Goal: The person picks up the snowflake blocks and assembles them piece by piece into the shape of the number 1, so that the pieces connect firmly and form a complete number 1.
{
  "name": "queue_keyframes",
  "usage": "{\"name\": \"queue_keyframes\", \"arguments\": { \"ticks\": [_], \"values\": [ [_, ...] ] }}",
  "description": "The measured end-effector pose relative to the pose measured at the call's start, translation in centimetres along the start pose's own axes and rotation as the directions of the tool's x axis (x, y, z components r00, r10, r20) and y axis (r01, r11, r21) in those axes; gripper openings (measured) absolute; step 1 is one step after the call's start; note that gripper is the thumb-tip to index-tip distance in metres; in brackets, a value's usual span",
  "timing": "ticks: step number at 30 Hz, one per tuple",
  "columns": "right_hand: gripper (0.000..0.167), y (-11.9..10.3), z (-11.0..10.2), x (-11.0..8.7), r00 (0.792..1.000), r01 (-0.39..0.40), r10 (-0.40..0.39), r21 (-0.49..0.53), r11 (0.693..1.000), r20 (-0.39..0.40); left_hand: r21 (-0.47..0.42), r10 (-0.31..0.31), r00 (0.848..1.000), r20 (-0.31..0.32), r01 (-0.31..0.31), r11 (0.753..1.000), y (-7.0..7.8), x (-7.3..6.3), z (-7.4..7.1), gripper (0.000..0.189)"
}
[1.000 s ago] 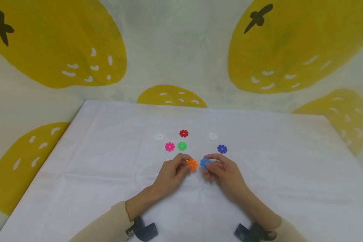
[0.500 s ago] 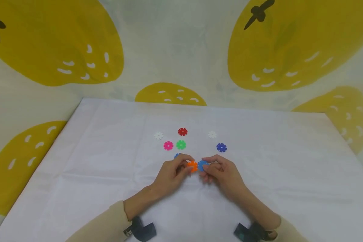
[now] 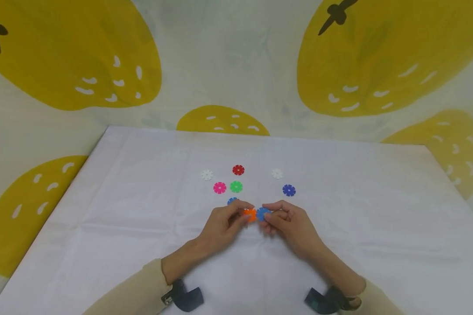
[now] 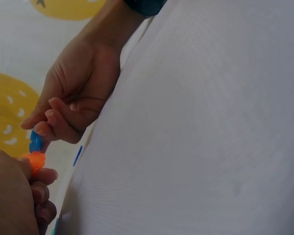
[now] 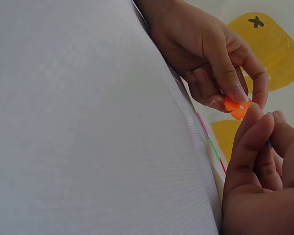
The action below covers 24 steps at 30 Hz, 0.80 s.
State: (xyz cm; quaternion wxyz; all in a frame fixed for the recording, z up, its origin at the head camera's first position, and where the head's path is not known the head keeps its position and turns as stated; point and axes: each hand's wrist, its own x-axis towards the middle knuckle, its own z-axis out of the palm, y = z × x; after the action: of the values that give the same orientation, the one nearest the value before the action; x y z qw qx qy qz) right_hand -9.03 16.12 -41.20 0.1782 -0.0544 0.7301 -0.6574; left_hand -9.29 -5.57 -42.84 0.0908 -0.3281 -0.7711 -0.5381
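My left hand (image 3: 224, 225) pinches an orange notched plastic disc (image 3: 251, 215) between thumb and fingers. Facing it, my right hand (image 3: 292, 225) pinches a light blue notched disc (image 3: 262, 214) the same way. The discs meet edge to edge above the table; in the left wrist view the blue disc (image 4: 36, 141) stands at an angle to the orange disc (image 4: 37, 160). Whether their slots are interlocked I cannot tell. From the right wrist, the orange disc (image 5: 236, 107) shows, while fingers hide most of the blue one.
On the white-covered table (image 3: 114, 188) lie more discs: pink (image 3: 220, 188), green (image 3: 236, 187), red (image 3: 238, 170), dark blue (image 3: 289, 190) and two white, at left (image 3: 206, 175) and right (image 3: 277, 173). Another blue disc (image 3: 232, 201) is partly hidden behind my left hand.
My right hand has moved left with the light blue disc, closing the gap to the orange one. A blue disc behind my left hand has come into view.
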Motion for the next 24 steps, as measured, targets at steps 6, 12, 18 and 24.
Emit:
{"name": "queue_keyframes", "arguments": {
  "ticks": [6,12,18,24],
  "values": [
    [0.031,0.3,-0.2,0.0,1.000,0.017,-0.016,-0.031,0.999,0.008,-0.009,0.034,0.999,0.011,-0.034,0.999,2.2,0.8,-0.6,0.028],
    [0.034,0.3,-0.4,0.1,0.999,-0.015,0.012,0.050,0.999,0.044,-0.007,0.026,1.000,0.011,-0.026,1.000,1.5,0.5,-0.3,0.028],
    [0.046,0.2,-0.5,0.2,0.984,-0.126,0.073,0.343,0.931,0.162,-0.009,0.012,0.999,0.046,-0.012,1.000,-0.2,-0.1,0.0,0.029],
    [0.046,0.2,-0.4,0.1,0.979,-0.122,0.043,0.404,0.907,0.201,-0.018,0.060,0.997,0.058,-0.059,0.998,-0.4,-0.2,-0.1,0.029]
  ]
}}
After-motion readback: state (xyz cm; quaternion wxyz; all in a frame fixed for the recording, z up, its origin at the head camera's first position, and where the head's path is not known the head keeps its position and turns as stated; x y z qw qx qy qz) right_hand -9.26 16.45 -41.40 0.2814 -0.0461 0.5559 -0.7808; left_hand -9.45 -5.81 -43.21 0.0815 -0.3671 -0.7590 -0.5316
